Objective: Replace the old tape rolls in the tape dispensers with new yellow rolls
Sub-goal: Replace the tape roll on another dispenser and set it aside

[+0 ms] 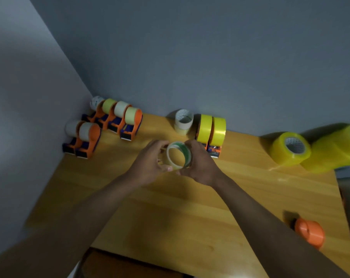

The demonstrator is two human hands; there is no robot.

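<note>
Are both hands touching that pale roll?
Touching. The head view shows the left hand and right hand gripping the pale roll from either side.

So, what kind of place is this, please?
Probably a packing or office work corner, though I cannot be sure. A wooden table stands against grey walls. On it stand orange tape dispensers in rows and packs of new yellow tape rolls. Both hands hold a nearly used tape roll.

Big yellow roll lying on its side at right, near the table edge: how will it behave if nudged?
The big yellow roll lies on its curved face, so it will probably roll. Its thick winding suggests heft. Its glossy surface may be slippery.
</note>
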